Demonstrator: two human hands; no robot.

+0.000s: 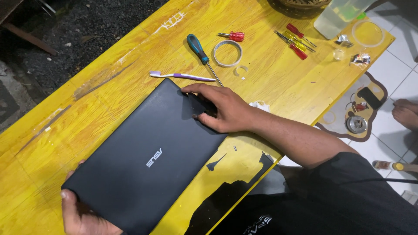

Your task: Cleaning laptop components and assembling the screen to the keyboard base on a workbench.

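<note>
We see a yellow wooden table point(109, 100) with a closed dark laptop point(143, 161) lying on it at about 7 o'clock from the middle. Our right hand point(222, 111) lies flat on its 1 o'clock corner, fingers loosely spread. Our left hand point(82, 215) grips the 7 o'clock corner, thumb on top. Beyond, at 12 o'clock, lie a teal-handled screwdriver point(199, 48) and a purple toothbrush point(180, 76)

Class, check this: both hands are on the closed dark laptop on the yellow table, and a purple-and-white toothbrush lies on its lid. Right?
Not quite. In the head view the toothbrush lies on the table beyond the laptop, not on its lid. The rest holds.
</note>
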